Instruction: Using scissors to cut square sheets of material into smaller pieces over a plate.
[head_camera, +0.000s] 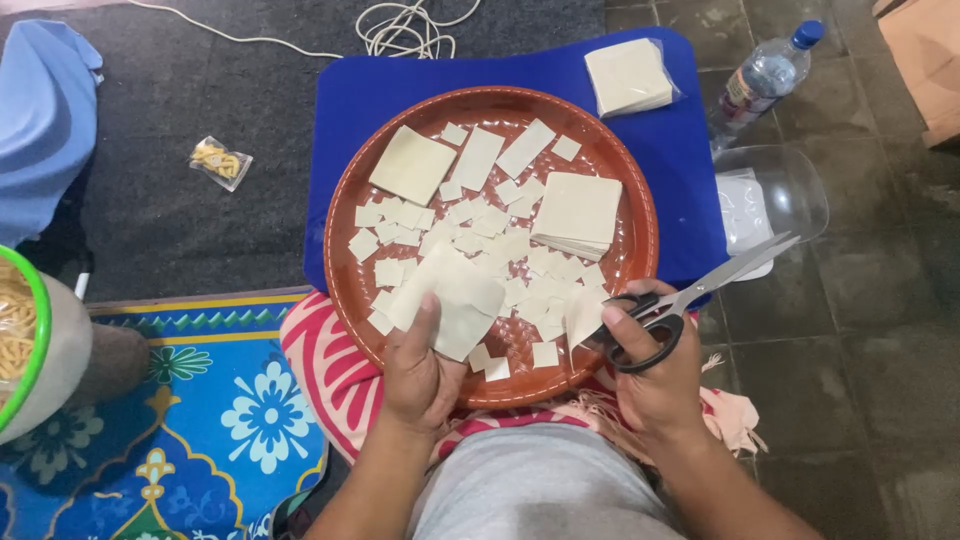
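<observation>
Left hand (418, 370) of mine pinches a pale dough sheet (455, 295) between thumb and fingers, holding it over the near edge of the round brown tray (345, 215). My right hand (655, 375) grips black-handled scissors (690, 295), fingers through the loops, blades parted and pointing away past the tray's right rim; a small strip of dough (583, 318) sits just beside that hand. Cut dough squares (480, 225) lie scattered across the middle of the tray, with a neat stack of uncut sheets (577, 212) toward its right edge and one larger square (411, 165) near the far-left rim. I see the tray resting on a blue mat (350, 100), and a wrapped pack of sheets (628, 76) lies at the mat's far-right corner. A plastic water bottle (765, 72) lies on the tiled floor beyond the mat, with a clear plastic lid (775, 195) near it.
</observation>
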